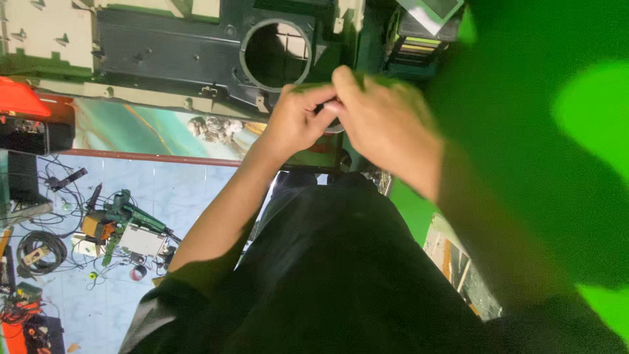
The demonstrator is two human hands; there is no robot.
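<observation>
Head view: both hands meet close together in front of the body, just below the round opening [278,54] in a dark plastic panel [170,56] that lies across the top of the picture. The left hand [298,121] is curled, fingers bent inward, and the right hand [386,121] overlaps it from the right, its fingers laid over the left fingertips. Between them a small pale part [335,106] just shows; both hands appear pinched on it, though motion blur and the covering fingers leave its shape unclear.

As a judgement, the step in hand is fingertip work on that small part, a fitting, twisting or pulling-apart held at the panel's lower edge near the opening. The next move would call for a steady two-handed pinch and a short, controlled motion, with the part kept clear of the panel's rim.

Too little of the part shows to tell its long axis or which way it points.

Below the hands lies dark clothing [341,262]; at lower left a pale tiled floor [177,190] carries tangled cables and tools [118,229].
</observation>
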